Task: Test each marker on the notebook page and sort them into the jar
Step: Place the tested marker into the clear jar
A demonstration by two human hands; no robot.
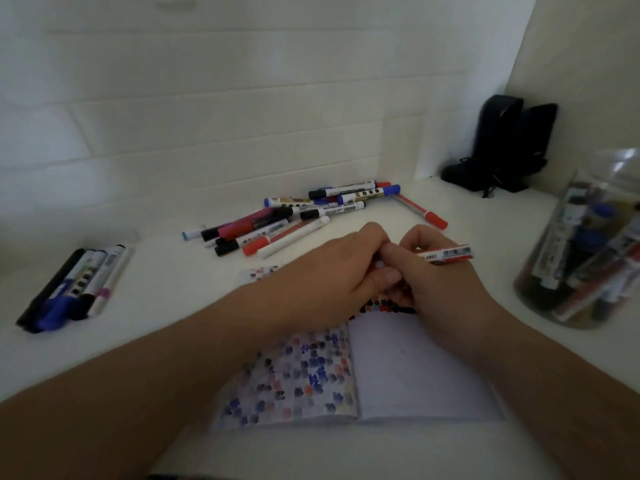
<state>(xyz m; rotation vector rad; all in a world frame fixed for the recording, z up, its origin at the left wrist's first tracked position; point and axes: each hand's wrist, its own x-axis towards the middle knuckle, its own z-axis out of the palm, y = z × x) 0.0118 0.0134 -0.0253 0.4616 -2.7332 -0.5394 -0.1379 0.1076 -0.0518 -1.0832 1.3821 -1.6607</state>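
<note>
Across white tabletop (433, 452), notebook (408, 375) lies open at 6 o'clock, left page dense with colour swatches. Clear jar (588, 258) at 3 o'clock, markers packed inside. Loose marker pile (298, 216) at 12 o'clock; smaller bunch (74, 289) at 9. Both hands meet centre: right hand (426, 271) grips red-and-white marker (446, 255); left hand (332, 271) curled round its near end, cap hidden.

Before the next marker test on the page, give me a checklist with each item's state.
1. Marker in right hand: ok, held.
2. Cap off: cannot tell, left hand covers that end.
3. Notebook open, blank space on right page: ok.
4. Jar upright at right: ok.
5. Untested pile clear of the notebook: ok.
</note>
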